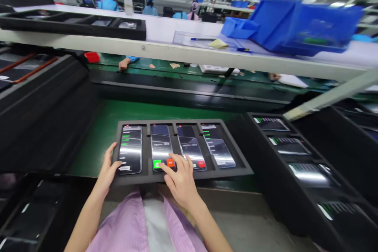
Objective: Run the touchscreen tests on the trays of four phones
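Note:
A black foam tray (146, 157) lies on the green work surface before me, with several smartphones in its slots. My left hand (106, 169) grips the tray's left edge, its thumb by the lower corner of the leftmost phone (131, 151). With the index finger extended, my right hand (183, 179) touches the green button on the screen of the second phone (160, 141); a red button beside it is partly under the other fingers. Those fingers also reach over the lower left of the third phone (190, 143). Green marks show on the rightmost phone (220, 149).
More phones fill a stacked foam tray (283, 153) on the right. Dark foam stacks (44, 118) stand on the left. A white shelf (165, 51) crosses ahead, carrying blue bins (277, 27) and another tray (88, 27). Beyond, a co-worker's hand (124, 63) rests at a green line.

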The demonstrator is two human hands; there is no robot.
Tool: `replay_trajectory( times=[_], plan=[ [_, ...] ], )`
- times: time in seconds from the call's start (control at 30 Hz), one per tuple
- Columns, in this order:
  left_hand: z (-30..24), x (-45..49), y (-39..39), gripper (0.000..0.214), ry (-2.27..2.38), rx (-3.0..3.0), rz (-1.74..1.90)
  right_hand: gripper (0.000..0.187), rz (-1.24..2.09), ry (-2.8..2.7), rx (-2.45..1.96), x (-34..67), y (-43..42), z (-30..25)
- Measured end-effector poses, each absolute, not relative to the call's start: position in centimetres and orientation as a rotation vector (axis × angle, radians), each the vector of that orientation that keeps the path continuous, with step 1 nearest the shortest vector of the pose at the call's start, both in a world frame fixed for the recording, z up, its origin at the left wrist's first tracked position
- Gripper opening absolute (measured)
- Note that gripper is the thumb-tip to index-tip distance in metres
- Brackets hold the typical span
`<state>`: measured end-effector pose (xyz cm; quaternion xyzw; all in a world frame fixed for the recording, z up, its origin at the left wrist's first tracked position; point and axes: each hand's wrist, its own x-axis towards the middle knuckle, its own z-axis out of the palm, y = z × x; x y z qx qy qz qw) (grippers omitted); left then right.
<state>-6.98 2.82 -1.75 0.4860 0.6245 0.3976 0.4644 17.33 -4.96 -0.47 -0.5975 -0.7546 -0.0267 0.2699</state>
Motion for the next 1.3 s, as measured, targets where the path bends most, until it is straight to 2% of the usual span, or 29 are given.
replay_trajectory(
  times=[0.2,0.53,0.83,1.07,1.3],
  plan=[
    [-1.4,-7.0,3.5,0.071,1.445,1.023,0.977,0.039,0.054,-2.066,-1.566,16.7,-3.1,-0.6],
    [-0.1,-7.1,4.7,0.086,1.283,0.96,0.886,0.041,0.007,-2.015,-1.608,18.8,-1.4,-1.3],
    [-1.4,-7.4,4.9,0.098,1.243,1.021,0.919,0.042,0.007,-2.03,-1.653,18.8,-1.6,-1.1],
    [-2.1,-7.5,5.0,0.084,1.274,0.949,0.977,0.041,0.038,-2.053,-1.696,18.1,-1.6,-0.5],
    [-2.0,-7.1,5.1,0.082,1.348,0.959,1.017,0.047,-0.214,-1.663,-1.779,22.4,-3.0,-1.2]
  ],
)
